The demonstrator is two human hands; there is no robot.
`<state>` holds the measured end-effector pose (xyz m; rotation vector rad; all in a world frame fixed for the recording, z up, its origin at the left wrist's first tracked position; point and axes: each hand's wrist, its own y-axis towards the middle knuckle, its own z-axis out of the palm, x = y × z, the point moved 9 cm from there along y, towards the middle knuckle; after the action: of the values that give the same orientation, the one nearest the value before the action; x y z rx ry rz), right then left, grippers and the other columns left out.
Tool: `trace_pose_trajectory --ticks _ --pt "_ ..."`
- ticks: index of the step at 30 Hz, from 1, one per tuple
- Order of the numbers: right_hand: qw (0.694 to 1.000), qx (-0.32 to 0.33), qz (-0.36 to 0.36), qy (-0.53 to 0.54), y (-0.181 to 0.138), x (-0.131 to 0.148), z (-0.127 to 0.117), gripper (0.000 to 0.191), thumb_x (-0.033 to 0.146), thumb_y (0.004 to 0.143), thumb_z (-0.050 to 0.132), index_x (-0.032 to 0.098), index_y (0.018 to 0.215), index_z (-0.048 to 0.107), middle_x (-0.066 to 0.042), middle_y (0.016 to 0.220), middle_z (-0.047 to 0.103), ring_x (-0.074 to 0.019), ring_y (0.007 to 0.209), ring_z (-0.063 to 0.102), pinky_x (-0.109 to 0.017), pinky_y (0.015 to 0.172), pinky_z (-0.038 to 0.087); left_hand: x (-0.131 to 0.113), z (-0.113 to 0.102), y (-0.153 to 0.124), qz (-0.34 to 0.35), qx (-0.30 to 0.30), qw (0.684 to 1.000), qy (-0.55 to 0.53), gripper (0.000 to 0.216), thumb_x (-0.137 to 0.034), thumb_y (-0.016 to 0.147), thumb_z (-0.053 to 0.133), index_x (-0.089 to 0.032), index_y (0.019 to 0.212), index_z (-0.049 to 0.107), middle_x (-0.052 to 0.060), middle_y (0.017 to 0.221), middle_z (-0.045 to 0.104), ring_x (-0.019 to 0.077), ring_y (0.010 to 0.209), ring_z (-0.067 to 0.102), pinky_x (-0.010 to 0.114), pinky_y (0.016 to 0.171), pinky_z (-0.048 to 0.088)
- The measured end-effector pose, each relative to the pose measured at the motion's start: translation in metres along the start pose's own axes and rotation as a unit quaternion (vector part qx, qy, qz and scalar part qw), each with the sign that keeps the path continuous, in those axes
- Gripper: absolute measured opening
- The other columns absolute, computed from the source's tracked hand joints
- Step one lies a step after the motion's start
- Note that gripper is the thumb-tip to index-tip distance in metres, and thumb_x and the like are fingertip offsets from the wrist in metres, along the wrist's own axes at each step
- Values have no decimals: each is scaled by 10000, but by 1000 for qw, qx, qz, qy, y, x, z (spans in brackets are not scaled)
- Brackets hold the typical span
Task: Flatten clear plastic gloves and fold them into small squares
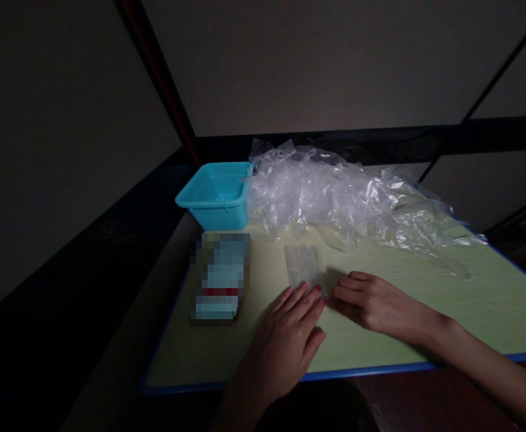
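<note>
A clear thin plastic glove [303, 264] lies flat on the pale green table [425, 288], fingers pointing away from me. My left hand [285, 336] rests flat beside its near end, fingers stretched out and touching the plastic's edge. My right hand [375, 303] comes in from the right, fingers extended and close together, their tips at the glove's near edge. Neither hand lifts anything.
A heap of crumpled clear plastic gloves [344, 198] fills the back of the table. A turquoise tub [218, 195] stands at the back left. A blurred flat packet [220, 276] lies at the left. The table has a blue rim [371, 369]; dark rails surround it.
</note>
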<state>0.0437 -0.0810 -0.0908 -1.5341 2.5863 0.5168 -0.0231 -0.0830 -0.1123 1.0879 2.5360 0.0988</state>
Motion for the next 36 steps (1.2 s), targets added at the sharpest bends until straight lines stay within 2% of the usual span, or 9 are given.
trace_pose_trajectory --ticks 4,10,14,18,21,24,28,36 --pt "1000 17 -7 -4 3 5 0 117 155 841 549 166 737 604 -10 723 587 -159 681 524 -320 592 377 0 0 0 -3 5 1000 2 377 -287 884 479 -177 1244 466 42 1352 459 195 1294 328 405 1073 303" --pt "1000 12 -2 -14 4 12 0 131 145 842 530 162 746 617 -20 745 593 -155 693 519 -317 603 376 1 0 0 -3 -1 1000 -8 363 -278 884 480 -181 1233 470 43 1325 489 194 1295 327 402 1078 293" --pt "1000 -14 0 -7 2 10 0 181 136 869 482 156 747 613 -34 773 603 -157 701 519 -322 604 365 1 -2 -1 1 -8 1000 -14 446 -269 876 491 -185 1301 385 53 1364 442 191 1295 327 409 1071 305" --pt "999 -51 16 5 0 6 -6 248 131 897 425 150 722 600 -24 696 579 -155 648 499 -324 590 348 1 -4 -2 -4 -15 1000 -15 571 -210 835 534 -145 1350 298 92 1416 355 206 1309 299 411 1061 323" --pt "997 -70 21 9 -2 6 -8 264 120 895 422 156 692 585 -17 661 559 -153 633 482 -317 575 326 4 -9 -3 -19 -51 999 -1 527 -157 816 531 -147 1315 360 106 1399 380 235 1297 319 437 1026 370" --pt "995 -93 39 26 -4 4 -9 240 119 885 436 159 696 577 -13 638 546 -148 622 467 -308 579 323 8 -14 -4 -39 -91 995 20 403 -118 808 511 -138 1209 484 120 1323 478 259 1223 430 446 972 430" --pt "992 -112 41 40 -6 6 -10 207 140 876 427 155 732 575 -30 668 566 -155 645 477 -307 607 352 11 -18 -7 -42 -136 989 49 327 -86 810 481 -101 1128 555 137 1213 573 262 1113 537 417 914 487" --pt "994 -79 25 70 -6 13 -4 151 168 846 428 151 806 572 -76 875 635 -176 800 548 -322 707 427 10 -12 -5 -15 -134 988 75 295 -56 835 429 -119 1065 603 110 1153 619 235 1073 571 380 895 508"
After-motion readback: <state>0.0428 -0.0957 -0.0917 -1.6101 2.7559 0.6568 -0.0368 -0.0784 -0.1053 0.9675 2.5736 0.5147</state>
